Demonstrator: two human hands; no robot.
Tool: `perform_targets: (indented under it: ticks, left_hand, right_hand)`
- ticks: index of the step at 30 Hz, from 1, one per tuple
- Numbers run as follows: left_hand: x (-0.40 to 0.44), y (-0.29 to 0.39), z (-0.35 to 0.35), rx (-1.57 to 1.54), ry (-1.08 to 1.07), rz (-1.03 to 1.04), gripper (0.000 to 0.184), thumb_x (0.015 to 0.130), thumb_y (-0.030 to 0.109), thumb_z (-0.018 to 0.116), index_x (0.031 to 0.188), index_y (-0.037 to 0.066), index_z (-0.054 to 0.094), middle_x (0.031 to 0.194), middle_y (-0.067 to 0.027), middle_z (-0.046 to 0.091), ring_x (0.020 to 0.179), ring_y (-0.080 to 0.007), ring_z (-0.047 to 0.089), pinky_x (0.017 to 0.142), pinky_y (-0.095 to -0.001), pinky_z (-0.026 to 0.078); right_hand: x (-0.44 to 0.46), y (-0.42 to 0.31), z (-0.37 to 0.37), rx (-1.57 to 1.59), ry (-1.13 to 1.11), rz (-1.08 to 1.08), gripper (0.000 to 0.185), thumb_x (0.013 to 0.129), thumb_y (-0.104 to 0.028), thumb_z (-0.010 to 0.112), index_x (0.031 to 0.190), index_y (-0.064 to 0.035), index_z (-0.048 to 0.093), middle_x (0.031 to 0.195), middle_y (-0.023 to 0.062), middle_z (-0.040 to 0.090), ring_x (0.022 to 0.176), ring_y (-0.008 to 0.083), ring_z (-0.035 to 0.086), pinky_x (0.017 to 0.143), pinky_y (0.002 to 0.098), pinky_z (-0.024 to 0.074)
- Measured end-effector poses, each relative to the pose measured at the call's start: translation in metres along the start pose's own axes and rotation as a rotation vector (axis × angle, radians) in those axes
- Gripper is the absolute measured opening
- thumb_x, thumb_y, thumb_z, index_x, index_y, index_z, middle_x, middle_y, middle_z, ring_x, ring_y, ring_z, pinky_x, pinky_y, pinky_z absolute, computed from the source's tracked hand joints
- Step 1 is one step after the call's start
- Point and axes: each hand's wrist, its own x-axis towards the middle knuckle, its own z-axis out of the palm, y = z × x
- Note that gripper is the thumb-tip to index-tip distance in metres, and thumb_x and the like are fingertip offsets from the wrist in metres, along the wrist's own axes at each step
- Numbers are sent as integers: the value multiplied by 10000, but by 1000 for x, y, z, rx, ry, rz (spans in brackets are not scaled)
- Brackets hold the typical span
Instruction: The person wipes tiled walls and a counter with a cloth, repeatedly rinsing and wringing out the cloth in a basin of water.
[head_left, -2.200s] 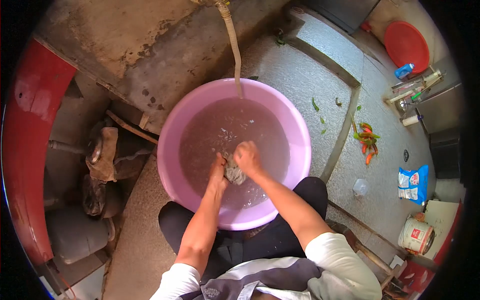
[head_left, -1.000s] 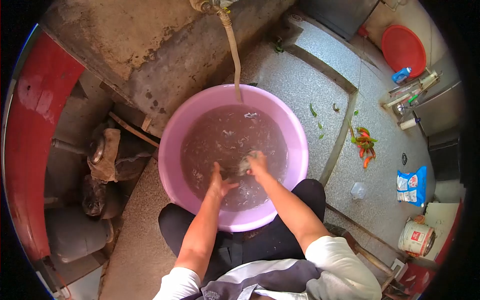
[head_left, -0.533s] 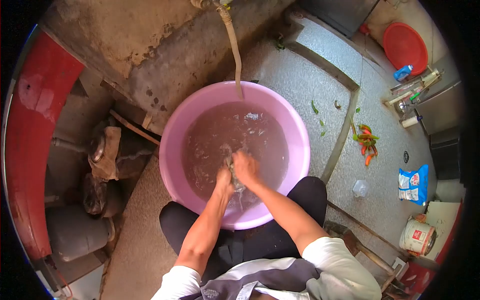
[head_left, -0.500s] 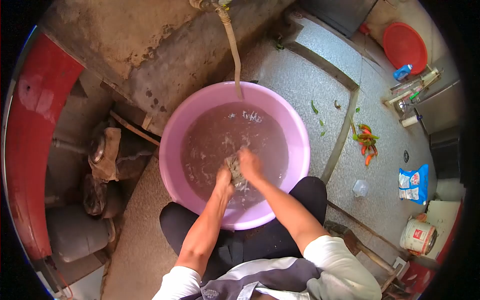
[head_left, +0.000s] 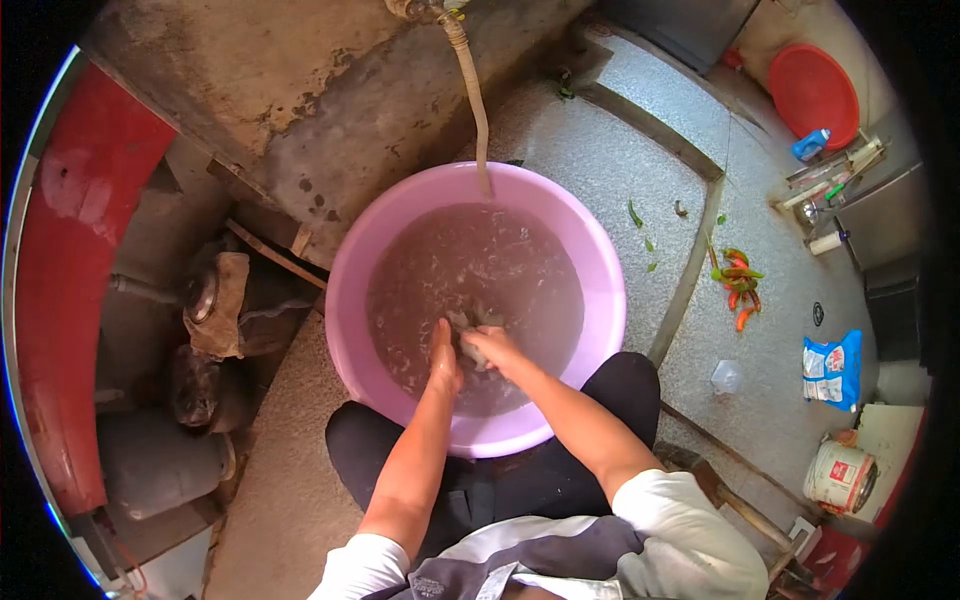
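Centre: the person's right hand (head_left: pixel 492 347) clasps a grey cloth-like wad (head_left: pixel 472 352) in the pink basin (head_left: pixel 603 300) — kept near the knees (head_left: pixel 622 388), presumably for reach; left hand (head_left: pixel 444 355) alongside, outstretched, contact unclear.

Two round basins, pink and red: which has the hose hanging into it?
The pink basin, holding murky water: the hose ends inside its rim. The red basin is well apart, at upper right.
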Motion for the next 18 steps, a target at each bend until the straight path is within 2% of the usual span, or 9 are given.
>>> perform_targets:
  ticks: [2,4,6,7,9,10,12,14,18]
  left_hand:
    - [-9,13,1,-132,-49,-382,612,867,564,403,1200,54,457,1164,-126,526,1066,-258,508,925,-411,390]
    - [7,7,-11,-341,-205,-350,554,865,562,404,1050,61,553,1020,-122,593,929,-261,576,806,-396,472]
    - [14,3,-17,-379,-365,-368,534,856,551,436,1022,60,567,968,-98,601,885,-241,584,776,-385,482]
    - [17,4,-19,-397,-443,-372,524,852,545,452,1007,60,574,942,-87,605,863,-232,589,761,-380,487]
    - [21,4,-20,-426,-606,-382,505,843,533,484,979,59,588,889,-63,613,819,-212,597,731,-368,498]
    - [19,3,-12,-425,-611,-382,505,843,533,484,979,59,588,889,-63,613,819,-212,597,731,-368,498]
    - [3,-1,9,-122,3,-159,389,877,419,507,964,49,589,892,-64,614,804,-195,593,696,-346,499]
    - [1,17,28,-148,-30,-244,337,923,354,440,970,43,560,927,-71,599,833,-197,577,752,-347,479]
    - [3,23,19,220,-109,109,261,917,244,490,1033,21,558,929,-39,592,843,-149,535,778,-309,418]
  right_hand:
    - [-34,-22,23,-312,46,-371,386,799,-394,572,822,-12,621,668,69,596,588,146,543,525,314,428]
    - [-54,-28,37,-366,-83,-483,436,801,-422,529,793,8,602,666,160,602,660,236,602,617,385,447]
    - [-67,-29,43,-457,-153,-547,422,835,-411,525,741,-5,592,639,124,590,597,209,571,615,373,433]
    - [-72,-30,44,-566,-99,-572,374,822,-370,517,712,-21,595,659,177,587,615,309,585,604,409,436]
    - [-57,-23,44,-603,62,-610,343,814,-341,503,709,-29,600,682,191,586,638,343,580,599,428,436]
    - [-46,-18,42,-636,229,-645,315,807,-312,489,705,-37,605,704,206,584,661,377,574,594,448,436]
    - [-23,-21,21,-679,445,-601,287,794,-269,457,723,-43,618,724,213,588,681,398,574,609,473,443]
    - [2,-29,-17,-748,524,-627,249,805,-233,463,740,-51,620,767,210,596,704,401,572,626,476,445]
    - [10,-46,-87,-939,422,-814,197,774,-198,486,782,-86,648,837,177,626,766,380,593,675,483,454]
